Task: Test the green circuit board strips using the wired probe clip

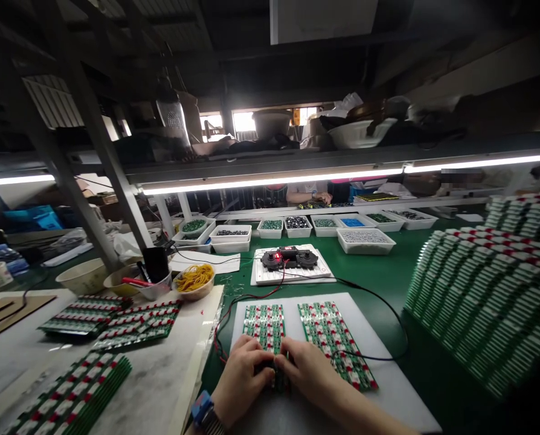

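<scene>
Two green circuit panels with red and white parts lie on a white board. Over the near end of the left panel, my left hand and my right hand nearly meet, fingers bent and pressed together. What the fingertips hold is hidden between them. Beside my right hand lies the right panel, with a black cable across it. Behind the board, a black device with a lit red display rests on a white tray, and wires run from it.
Tall stacks of circuit panels stand at the right; more panels lie at the left. White bins of small parts line the back. A bowl holds yellow rubber bands. Another person's hand shows beyond the shelf.
</scene>
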### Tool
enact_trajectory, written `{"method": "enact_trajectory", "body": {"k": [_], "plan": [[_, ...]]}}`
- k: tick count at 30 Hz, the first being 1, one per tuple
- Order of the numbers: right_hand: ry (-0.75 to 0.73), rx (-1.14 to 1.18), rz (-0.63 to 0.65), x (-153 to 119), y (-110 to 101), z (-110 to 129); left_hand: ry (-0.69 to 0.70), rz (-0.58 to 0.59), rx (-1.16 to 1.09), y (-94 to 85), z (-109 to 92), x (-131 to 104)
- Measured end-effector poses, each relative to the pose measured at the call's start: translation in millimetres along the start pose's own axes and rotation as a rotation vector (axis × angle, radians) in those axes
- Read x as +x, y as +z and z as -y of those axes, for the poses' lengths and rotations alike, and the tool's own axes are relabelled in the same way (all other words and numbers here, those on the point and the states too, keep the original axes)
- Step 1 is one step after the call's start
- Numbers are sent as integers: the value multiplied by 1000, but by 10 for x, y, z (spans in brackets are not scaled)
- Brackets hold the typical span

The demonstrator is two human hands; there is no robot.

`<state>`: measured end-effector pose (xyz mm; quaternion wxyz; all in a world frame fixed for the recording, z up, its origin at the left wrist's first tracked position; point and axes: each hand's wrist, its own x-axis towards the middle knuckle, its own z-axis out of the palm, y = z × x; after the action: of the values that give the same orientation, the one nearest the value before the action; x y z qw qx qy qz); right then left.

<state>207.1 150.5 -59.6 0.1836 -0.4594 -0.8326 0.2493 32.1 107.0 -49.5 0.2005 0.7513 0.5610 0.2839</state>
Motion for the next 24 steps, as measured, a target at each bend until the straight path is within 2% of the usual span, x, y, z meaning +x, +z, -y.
{"method": "enact_trajectory", "body": {"k": [20, 24], "plan": [[-17, 62, -7, -34, -18, 3, -2, -6, -17, 10, 25, 1], [-31, 138, 30, -37, -69, -15, -9, -9, -21, 12, 32, -17]]}}
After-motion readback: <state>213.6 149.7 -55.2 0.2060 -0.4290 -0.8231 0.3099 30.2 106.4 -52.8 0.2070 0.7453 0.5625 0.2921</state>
